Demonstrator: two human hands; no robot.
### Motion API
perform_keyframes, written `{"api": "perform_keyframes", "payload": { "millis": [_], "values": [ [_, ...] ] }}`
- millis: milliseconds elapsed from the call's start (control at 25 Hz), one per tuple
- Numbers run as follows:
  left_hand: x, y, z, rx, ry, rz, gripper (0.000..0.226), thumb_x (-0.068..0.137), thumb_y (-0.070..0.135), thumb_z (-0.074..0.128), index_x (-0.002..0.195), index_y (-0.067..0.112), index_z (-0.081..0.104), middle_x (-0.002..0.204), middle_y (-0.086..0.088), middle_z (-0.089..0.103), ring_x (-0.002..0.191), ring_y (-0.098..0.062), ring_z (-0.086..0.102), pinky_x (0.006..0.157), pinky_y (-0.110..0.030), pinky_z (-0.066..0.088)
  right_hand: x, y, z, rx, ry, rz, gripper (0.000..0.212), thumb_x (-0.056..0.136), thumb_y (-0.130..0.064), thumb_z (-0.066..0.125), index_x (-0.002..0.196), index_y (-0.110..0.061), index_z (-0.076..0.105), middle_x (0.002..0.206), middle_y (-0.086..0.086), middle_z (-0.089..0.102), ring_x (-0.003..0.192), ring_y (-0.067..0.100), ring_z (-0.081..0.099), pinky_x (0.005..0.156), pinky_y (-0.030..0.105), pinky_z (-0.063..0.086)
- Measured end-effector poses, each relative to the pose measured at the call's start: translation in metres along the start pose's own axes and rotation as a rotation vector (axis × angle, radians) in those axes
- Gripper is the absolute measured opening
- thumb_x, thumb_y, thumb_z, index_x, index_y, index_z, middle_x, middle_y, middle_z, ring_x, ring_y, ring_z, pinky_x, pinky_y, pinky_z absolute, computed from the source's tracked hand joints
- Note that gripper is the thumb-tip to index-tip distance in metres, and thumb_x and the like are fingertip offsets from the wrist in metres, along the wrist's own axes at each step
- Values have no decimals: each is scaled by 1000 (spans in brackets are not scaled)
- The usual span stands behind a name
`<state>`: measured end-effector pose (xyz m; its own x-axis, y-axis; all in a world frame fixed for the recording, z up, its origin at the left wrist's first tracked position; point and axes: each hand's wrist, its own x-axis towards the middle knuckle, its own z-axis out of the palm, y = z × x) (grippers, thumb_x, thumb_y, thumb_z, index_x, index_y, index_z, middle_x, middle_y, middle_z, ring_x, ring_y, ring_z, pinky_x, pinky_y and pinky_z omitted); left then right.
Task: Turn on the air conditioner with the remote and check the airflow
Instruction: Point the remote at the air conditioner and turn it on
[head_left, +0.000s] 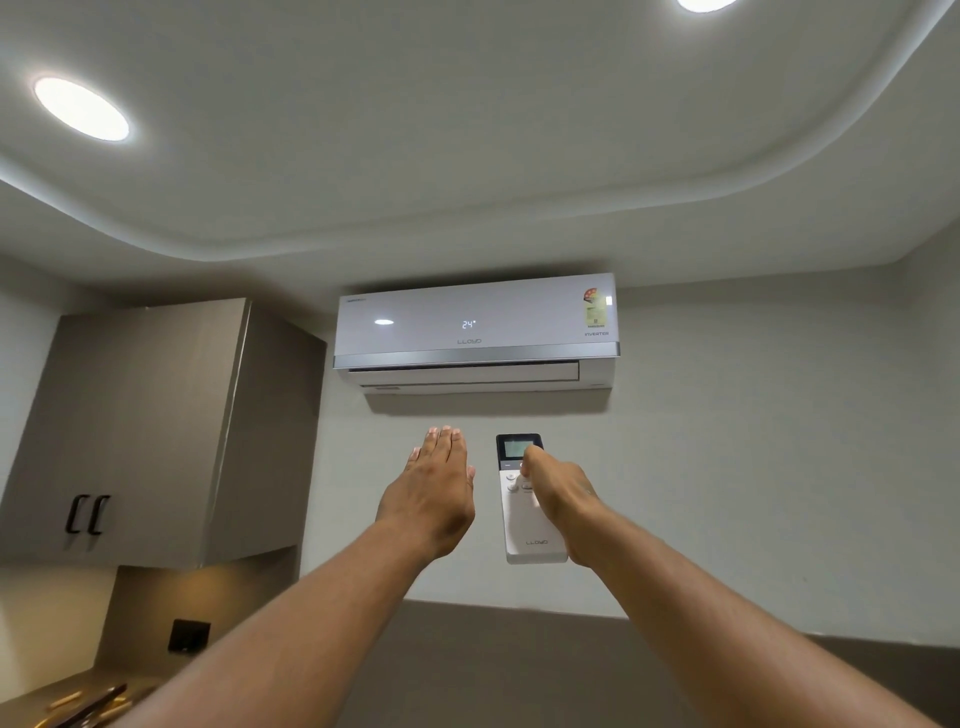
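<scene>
Air conditioner (475, 332) centre frame, high on the wall, panel reading 24, louvre barely parted. My right hand (558, 499) wraps the remote (524, 514), thumb on the upper buttons. Left hand (434, 493) flat, fingers pressed together, held below the vent.

Risks: I judge the palm sits too low to feel weak flow; a stray thumb press could switch the unit off.

Cabinet (156, 431) at left is well apart; nothing blocks the path.

soft, even indoor light from two round ceiling lights (81, 108), both blown out with halos. one reflects on the air conditioner (475, 322), which casts a shadow below. wide-angle bending at edges; focus sharp.
</scene>
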<state>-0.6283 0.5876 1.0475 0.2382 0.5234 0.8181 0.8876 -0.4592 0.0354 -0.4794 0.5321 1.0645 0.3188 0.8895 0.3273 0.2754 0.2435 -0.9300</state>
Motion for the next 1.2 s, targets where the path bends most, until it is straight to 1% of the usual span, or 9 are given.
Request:
{"api": "perform_keyframes", "payload": {
  "millis": [200, 400, 800, 960, 1120, 1200],
  "values": [
    [0, -1, 1, 4, -12, 5, 56, 100, 33, 15, 150, 12, 3, 160, -5, 2, 145, -18, -1, 113, -30, 1, -2, 3, -2, -4, 0, 5, 24, 84, -32, 46, 91, -13, 59, 80, 12, 65, 69, 28, 60, 56, 26, 42],
    [-1, 1, 3, 1, -24, 15, 56, 100, 33, 16, 150, 12, 5, 160, -6, 3, 145, -18, -1, 113, -31, 2, -4, 4, -4, 11, 4, 10, 27, 82, -31, 46, 93, -11, 61, 82, 13, 67, 71, 31, 62, 59, 27, 45],
    [-1, 4, 4, 1, -27, 21, 56, 100, 33, 16, 150, 12, 5, 160, -6, 4, 145, -18, 0, 114, -32, 4, -9, 4, -6, -1, -11, 12, 23, 83, -29, 46, 91, -12, 58, 81, 12, 64, 70, 29, 59, 56, 26, 43],
    [0, 4, 3, 1, -25, 24, 56, 99, 33, 16, 150, 11, 5, 160, -7, 4, 145, -19, 1, 114, -32, 4, -9, 3, -4, -26, -12, 6, 19, 84, -30, 47, 89, -13, 56, 79, 11, 62, 67, 25, 58, 54, 26, 42],
    [3, 4, 1, 2, -22, 26, 56, 100, 33, 16, 150, 12, 5, 160, -7, 3, 145, -20, 1, 115, -33, 5, -7, 1, -4, -46, -1, 3, 17, 85, -31, 46, 82, -16, 52, 76, 10, 61, 64, 24, 57, 51, 26, 40],
    [5, 4, 1, -5, -19, 28, 56, 100, 33, 17, 150, 11, 5, 160, -7, 3, 145, -19, 0, 114, -33, 5, -6, -1, -3, -48, 4, 6, 17, 85, -31, 46, 83, -15, 53, 76, 10, 61, 64, 24, 57, 51, 26, 40]
  ]
}}
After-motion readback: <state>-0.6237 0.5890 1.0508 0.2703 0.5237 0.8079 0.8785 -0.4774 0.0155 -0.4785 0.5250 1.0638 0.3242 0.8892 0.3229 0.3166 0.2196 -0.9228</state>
